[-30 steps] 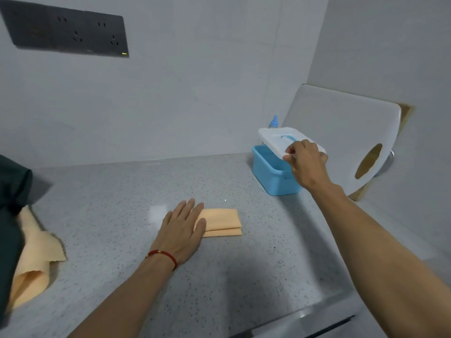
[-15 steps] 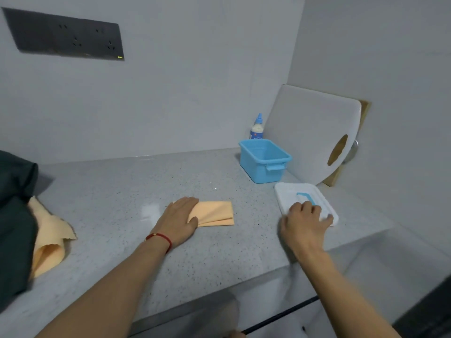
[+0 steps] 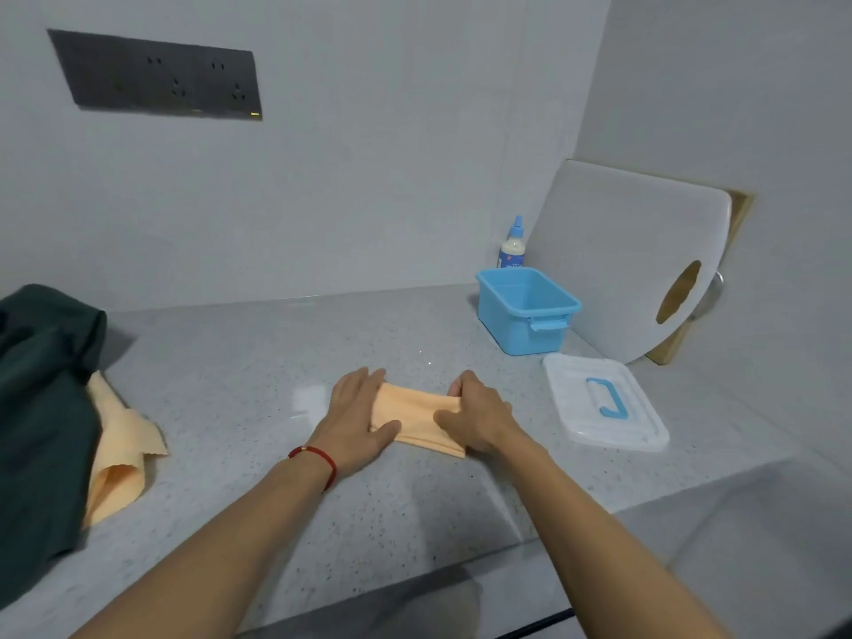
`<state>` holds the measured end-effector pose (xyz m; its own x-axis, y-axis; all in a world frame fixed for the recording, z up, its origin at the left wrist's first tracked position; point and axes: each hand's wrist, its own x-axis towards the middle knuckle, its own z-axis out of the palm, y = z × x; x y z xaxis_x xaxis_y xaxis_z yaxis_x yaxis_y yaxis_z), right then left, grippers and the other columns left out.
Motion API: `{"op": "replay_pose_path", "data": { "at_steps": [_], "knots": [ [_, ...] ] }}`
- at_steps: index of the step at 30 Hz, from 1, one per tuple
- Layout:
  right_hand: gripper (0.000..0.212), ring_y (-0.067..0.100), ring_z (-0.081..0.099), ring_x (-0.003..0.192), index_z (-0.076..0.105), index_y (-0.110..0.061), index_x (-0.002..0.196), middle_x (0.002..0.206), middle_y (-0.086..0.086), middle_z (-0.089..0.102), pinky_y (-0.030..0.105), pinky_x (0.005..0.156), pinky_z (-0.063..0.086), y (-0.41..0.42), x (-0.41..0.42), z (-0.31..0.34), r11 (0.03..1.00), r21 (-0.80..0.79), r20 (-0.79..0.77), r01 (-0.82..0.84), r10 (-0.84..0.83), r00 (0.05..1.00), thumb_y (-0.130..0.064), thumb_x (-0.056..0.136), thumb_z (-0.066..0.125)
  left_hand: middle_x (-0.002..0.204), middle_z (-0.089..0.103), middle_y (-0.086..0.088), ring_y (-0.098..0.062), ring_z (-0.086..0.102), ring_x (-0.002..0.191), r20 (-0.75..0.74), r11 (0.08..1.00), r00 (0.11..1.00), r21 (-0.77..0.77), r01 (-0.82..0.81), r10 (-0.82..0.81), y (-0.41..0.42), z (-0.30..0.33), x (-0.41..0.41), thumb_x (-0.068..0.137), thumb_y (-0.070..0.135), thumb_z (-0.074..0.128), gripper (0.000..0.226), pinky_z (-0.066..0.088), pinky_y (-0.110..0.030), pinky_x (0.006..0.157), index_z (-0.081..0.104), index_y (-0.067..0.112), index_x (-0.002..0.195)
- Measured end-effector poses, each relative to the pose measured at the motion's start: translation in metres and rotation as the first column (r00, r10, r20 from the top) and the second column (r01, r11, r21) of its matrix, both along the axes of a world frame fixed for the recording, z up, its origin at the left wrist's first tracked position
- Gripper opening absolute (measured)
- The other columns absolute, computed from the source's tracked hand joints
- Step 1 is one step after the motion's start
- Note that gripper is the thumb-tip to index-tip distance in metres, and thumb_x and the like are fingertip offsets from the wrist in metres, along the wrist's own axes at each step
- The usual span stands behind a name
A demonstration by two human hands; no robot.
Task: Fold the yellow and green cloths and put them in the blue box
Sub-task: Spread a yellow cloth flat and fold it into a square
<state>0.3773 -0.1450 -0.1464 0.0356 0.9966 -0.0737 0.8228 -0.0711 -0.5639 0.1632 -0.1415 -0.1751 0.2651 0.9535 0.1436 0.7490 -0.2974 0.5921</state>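
A folded yellow cloth (image 3: 415, 415) lies on the grey counter (image 3: 239, 389) in front of me. My left hand (image 3: 355, 419) lies flat on its left end, fingers straight. My right hand (image 3: 477, 415) grips its right end, fingers curled round the edge. The blue box (image 3: 528, 311) stands without its lid at the back right, nothing visible inside. Its clear lid with a blue handle (image 3: 604, 401) lies flat on the counter to the right of my hands. A dark green cloth (image 3: 41, 408) is heaped at the far left over another yellow cloth (image 3: 117, 449).
A white cutting board (image 3: 618, 255) leans against the right wall behind the box, with a wooden board behind it. A small bottle with a blue cap (image 3: 512, 246) stands behind the box. The counter's front edge runs close below my forearms.
My right hand set the lid down on the counter, let go of it and moved left to take the folded cloth's right end. My left hand stayed on the cloth.
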Motion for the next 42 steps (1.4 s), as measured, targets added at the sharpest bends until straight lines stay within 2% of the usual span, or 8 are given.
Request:
{"op": "replay_pose_path", "data": {
  "at_steps": [4,9,12,15,18,25,33,42],
  "knots": [
    [0.026,0.01,0.057,0.084,0.044,-0.031,0.098,0.096,-0.005,0.058,0.024,0.065,0.043,-0.006,0.008,-0.001,0.985,0.173,-0.26,0.028,0.018,0.966,-0.025,0.092,0.068,0.16,0.034,-0.009,-0.028,0.032,0.146,0.126,0.963,0.98,-0.244,-0.117,0.151,0.015,0.023,-0.001,0.09,0.048,0.069,0.094,0.031,-0.04,0.119,0.015,0.017,0.161],
    [0.03,0.006,0.055,0.092,0.047,-0.03,0.101,0.102,-0.009,0.056,0.02,0.073,0.042,-0.005,0.023,0.002,0.955,0.222,-0.492,0.196,-0.064,0.868,-0.023,0.09,0.075,0.142,0.055,-0.013,-0.028,0.058,0.123,0.221,0.925,0.951,-0.357,-0.128,0.217,0.041,0.046,0.003,0.094,0.024,0.07,0.068,0.044,-0.038,0.109,0.038,0.011,0.152],
    [0.045,0.007,0.056,0.099,0.043,-0.03,0.115,0.109,-0.011,0.054,0.027,0.087,0.047,-0.005,0.038,0.003,0.899,0.254,-0.61,0.357,-0.137,0.78,-0.023,0.088,0.079,0.098,0.062,-0.007,-0.021,0.063,0.088,0.331,0.949,0.927,-0.308,-0.072,0.177,0.055,0.068,0.025,0.092,0.009,0.069,0.053,0.057,-0.037,0.081,0.048,0.017,0.14],
    [0.043,0.01,0.058,0.103,0.041,-0.033,0.116,0.116,-0.007,0.052,0.035,0.092,0.052,0.005,0.057,0.012,0.784,0.3,-0.711,0.543,-0.196,0.675,-0.018,0.09,0.073,0.094,0.059,-0.012,-0.024,0.063,0.082,0.414,0.984,0.905,-0.177,-0.028,0.101,0.082,0.102,0.068,0.092,0.003,0.065,0.045,0.06,-0.044,0.082,0.049,0.02,0.13],
    [0.033,0.0,0.06,0.098,0.047,-0.037,0.099,0.12,-0.009,0.048,0.019,0.085,0.051,0.025,0.072,0.026,0.632,0.383,-0.741,0.674,-0.226,0.633,-0.015,0.091,0.071,0.093,0.06,-0.007,-0.022,0.06,0.08,0.334,0.999,0.942,0.037,-0.025,0.011,0.119,0.131,0.117,0.091,0.005,0.059,0.033,0.053,-0.031,0.071,0.049,0.023,0.116],
    [0.012,-0.014,0.049,0.109,0.066,-0.024,0.092,0.146,0.003,0.044,-0.004,0.09,0.033,0.098,0.11,0.051,0.461,0.648,-0.522,0.607,-0.311,0.794,-0.017,0.091,0.076,0.111,0.058,-0.007,-0.022,0.055,0.102,0.125,0.965,0.992,0.263,-0.003,-0.031,0.223,0.154,0.202,0.091,-0.001,0.054,0.021,0.041,-0.026,0.084,0.066,0.016,0.093],
    [0.036,0.02,0.047,0.136,0.068,-0.009,0.117,0.16,0.005,0.03,0.025,0.104,0.041,0.126,0.116,0.035,0.701,0.578,-0.164,0.418,-0.402,0.901,-0.037,0.103,0.052,0.105,0.071,-0.006,-0.02,0.065,0.096,-0.001,0.968,0.995,0.233,0.096,-0.098,0.284,0.12,0.24,0.088,-0.004,0.063,0.023,0.051,-0.025,0.086,0.08,0.01,0.089],
    [0.062,0.015,0.014,0.154,0.07,-0.033,0.123,0.158,-0.008,0.041,0.05,0.12,-0.018,0.137,0.117,0.031,0.805,0.506,0.227,0.309,-0.47,0.853,-0.064,0.1,0.022,0.106,0.076,0.002,-0.018,0.062,0.113,-0.198,0.97,0.967,0.15,0.191,-0.159,0.308,0.11,0.246,0.085,0.004,0.074,0.035,0.044,-0.026,0.105,0.072,0.01,0.119]
  ]
}}
